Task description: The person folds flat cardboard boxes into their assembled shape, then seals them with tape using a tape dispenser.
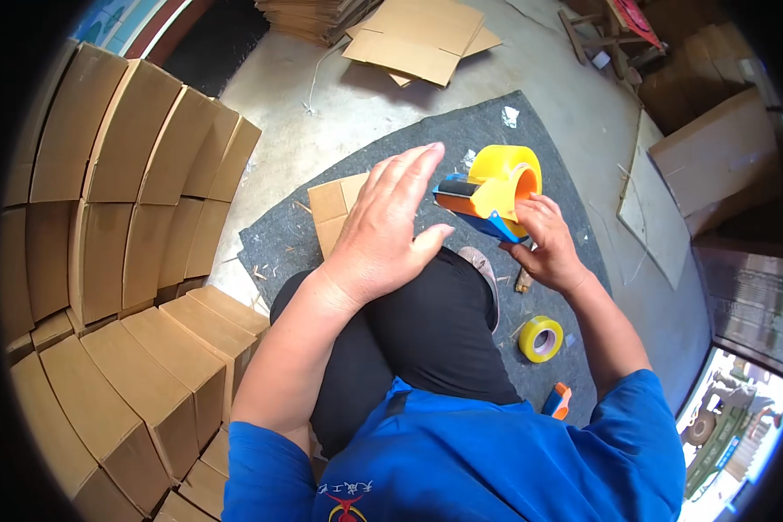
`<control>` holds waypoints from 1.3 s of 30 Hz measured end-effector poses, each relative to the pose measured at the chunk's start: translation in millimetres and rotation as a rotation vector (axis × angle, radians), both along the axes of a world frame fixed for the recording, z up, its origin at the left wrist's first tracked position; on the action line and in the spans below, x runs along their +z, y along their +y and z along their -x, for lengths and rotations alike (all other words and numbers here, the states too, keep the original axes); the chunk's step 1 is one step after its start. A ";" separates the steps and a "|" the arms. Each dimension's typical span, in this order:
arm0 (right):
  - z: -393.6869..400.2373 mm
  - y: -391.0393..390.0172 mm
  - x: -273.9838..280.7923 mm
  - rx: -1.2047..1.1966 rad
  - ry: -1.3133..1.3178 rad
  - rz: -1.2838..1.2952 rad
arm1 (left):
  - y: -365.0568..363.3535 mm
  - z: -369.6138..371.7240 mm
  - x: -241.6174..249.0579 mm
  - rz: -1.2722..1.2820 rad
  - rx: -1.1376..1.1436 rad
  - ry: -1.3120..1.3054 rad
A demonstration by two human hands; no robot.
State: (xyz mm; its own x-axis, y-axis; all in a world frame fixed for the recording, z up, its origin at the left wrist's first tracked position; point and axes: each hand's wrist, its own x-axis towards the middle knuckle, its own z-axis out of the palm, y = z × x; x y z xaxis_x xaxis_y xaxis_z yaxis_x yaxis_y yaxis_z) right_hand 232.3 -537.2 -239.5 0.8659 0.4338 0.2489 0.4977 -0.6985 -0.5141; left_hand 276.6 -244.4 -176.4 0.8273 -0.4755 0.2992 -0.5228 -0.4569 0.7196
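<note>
My right hand (pixel 548 244) grips a tape dispenser (pixel 496 193) with an orange and blue body and a roll of yellow tape on it. The dispenser is held up in front of my knees, its cutter end pointing left. My left hand (pixel 387 226) is raised over my left knee, fingers stretched out and thumb apart, with nothing in it. Beyond that hand a small cardboard box (pixel 328 209) stands on the dark mat, partly hidden by the hand and wrist. The dispenser and my left hand are apart.
Stacked cardboard boxes (pixel 122 235) wall the left side. On the dark mat (pixel 391 143) lie a spare tape roll (pixel 541 338) and an orange and blue object (pixel 557 400). Flat cardboard sheets (pixel 418 36) lie at the back; a large carton (pixel 718 148) stands at right.
</note>
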 end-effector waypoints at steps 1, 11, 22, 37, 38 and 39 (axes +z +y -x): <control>-4.2 6.2 8.8 0.053 -0.010 0.031 | 0.2 1.1 3.8 -0.006 -0.015 -0.014; -37.2 58.3 68.5 0.369 0.141 0.049 | 74.9 -12.8 2.2 0.408 -0.196 0.791; -84.7 128.4 64.3 0.034 0.682 -0.100 | 108.4 -19.9 -78.5 0.711 0.255 1.104; -146.3 127.8 2.6 -0.029 0.831 0.077 | 184.8 -28.3 -189.8 0.906 0.666 1.299; -147.0 128.9 -2.3 -0.032 0.846 0.067 | 184.9 -28.5 -194.4 0.876 0.696 1.279; -148.1 130.2 -6.8 -0.033 0.860 0.057 | 184.2 -28.6 -199.9 0.867 0.697 1.265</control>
State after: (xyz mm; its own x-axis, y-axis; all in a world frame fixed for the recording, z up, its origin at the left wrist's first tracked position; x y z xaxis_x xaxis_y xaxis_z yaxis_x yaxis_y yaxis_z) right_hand 380.4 -406.9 -246.3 0.7560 0.3970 -0.5204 -0.0693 -0.7420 -0.6668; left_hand 305.2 -60.2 -376.3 0.7022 -0.0038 -0.7120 0.6561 0.3918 0.6450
